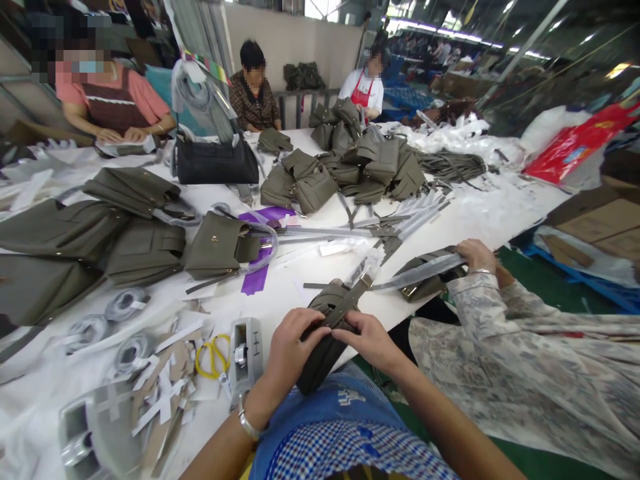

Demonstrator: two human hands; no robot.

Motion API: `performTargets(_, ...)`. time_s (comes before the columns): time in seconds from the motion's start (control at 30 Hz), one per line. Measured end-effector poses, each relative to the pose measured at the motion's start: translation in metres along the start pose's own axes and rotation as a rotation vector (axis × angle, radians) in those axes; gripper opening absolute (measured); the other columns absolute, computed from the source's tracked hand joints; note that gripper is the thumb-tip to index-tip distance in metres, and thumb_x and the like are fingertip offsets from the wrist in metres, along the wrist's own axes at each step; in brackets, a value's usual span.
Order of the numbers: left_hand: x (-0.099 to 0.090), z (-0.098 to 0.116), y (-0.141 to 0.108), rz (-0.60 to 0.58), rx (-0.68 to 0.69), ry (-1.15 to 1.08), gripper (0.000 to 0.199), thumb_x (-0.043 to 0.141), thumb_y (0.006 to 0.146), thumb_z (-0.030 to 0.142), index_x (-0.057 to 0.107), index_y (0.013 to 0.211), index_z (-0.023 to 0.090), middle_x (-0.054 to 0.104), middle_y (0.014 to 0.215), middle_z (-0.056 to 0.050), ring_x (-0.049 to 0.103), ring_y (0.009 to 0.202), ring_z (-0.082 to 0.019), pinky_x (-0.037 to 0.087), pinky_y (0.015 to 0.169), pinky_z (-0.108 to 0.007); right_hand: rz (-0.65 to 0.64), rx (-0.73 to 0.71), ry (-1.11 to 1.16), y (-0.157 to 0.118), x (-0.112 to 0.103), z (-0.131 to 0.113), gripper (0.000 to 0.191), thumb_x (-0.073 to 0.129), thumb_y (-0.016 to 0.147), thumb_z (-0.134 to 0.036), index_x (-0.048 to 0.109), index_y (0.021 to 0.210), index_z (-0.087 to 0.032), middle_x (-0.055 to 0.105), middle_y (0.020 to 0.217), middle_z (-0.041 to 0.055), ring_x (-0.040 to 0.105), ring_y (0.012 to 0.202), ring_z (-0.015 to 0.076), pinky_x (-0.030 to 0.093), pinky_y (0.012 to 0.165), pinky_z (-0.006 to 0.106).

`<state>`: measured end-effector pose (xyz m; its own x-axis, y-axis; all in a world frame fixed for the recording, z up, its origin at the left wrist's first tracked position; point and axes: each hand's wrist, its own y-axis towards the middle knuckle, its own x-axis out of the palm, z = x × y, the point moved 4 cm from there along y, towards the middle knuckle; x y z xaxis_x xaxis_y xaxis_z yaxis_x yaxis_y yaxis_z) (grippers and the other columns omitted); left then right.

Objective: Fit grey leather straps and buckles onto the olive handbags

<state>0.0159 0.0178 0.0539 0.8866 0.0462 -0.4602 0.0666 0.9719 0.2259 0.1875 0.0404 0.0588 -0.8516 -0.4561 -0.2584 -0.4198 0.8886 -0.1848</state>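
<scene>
The olive bag [320, 367], smooth and leather-like with a soft box shape, is located at the near edge of the white tabletop [280, 303], in front of the blue apron, between the two hands. A flat olive strap [353, 300] with one gold-toned metal buckle [367, 281] crosses its top. Left hand [294, 343]: grip closed, thumb and forefinger pinching the strap over the bag. Right hand [370, 339]: grip likewise closed, thumb and forefinger on the strap just beside the left fingertips. Left of the hands are two grey tape dispensers [247, 353], one pair of scissors [213, 357] with yellow loop handles, and three round coils [125, 305] in clear film. Flat paper strips [165, 393] lie near the scissors, uncounted. Farther left, five olive bags [145, 253] lie grouped; one smooth black bag [217, 160] stands beyond them. One glossy purple strip [256, 273] lies near the group. The central heap [370, 160] of olive bags overlaps too much to count. On the right, a co-worker's hand [477, 255] holds a film-wrapped strap [425, 270].
</scene>
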Motion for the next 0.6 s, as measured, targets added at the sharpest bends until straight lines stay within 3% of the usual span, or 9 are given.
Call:
performTargets(0.33, 0.000, 0.009, 0.003, -0.232, -0.179, -0.019, 0.008, 0.065, 0.083, 0.026, 0.070, 0.087, 0.021, 0.068, 0.082, -0.001, 0.061, 0.075, -0.016, 0.048, 0.068, -0.027, 0.054, 0.074, 0.132, -0.013, 0.004, 0.009, 0.032, 0.062, 0.085, -0.039, 0.071, 0.107, -0.017, 0.073, 0.095, 0.0040, 0.066, 0.089, 0.0233, 0.051, 0.082, 0.034)
performTargets(0.47, 0.001, 0.012, 0.005, -0.246, -0.162, -0.037, 0.012, 0.062, 0.084, 0.025, 0.072, 0.091, 0.021, 0.070, 0.090, -0.003, 0.063, 0.083, -0.017, 0.049, 0.075, -0.028, 0.055, 0.058, 0.226, -0.014, 0.004, 0.015, 0.035, 0.062, 0.085, -0.039, 0.069, 0.112, -0.017, 0.073, 0.100, 0.0055, 0.065, 0.094, 0.0242, 0.050, 0.088, 0.037)
performTargets(0.6, 0.006, 0.017, 0.006, -0.229, -0.175, -0.017, 0.013, 0.063, 0.083, 0.025, 0.070, 0.094, 0.021, 0.068, 0.084, -0.002, 0.061, 0.075, -0.016, 0.048, 0.069, -0.027, 0.085, 0.066, 0.229, -0.016, 0.004, 0.021, 0.035, 0.063, 0.084, -0.039, 0.070, 0.110, -0.016, 0.073, 0.102, 0.0061, 0.065, 0.095, 0.0248, 0.050, 0.089, 0.038)
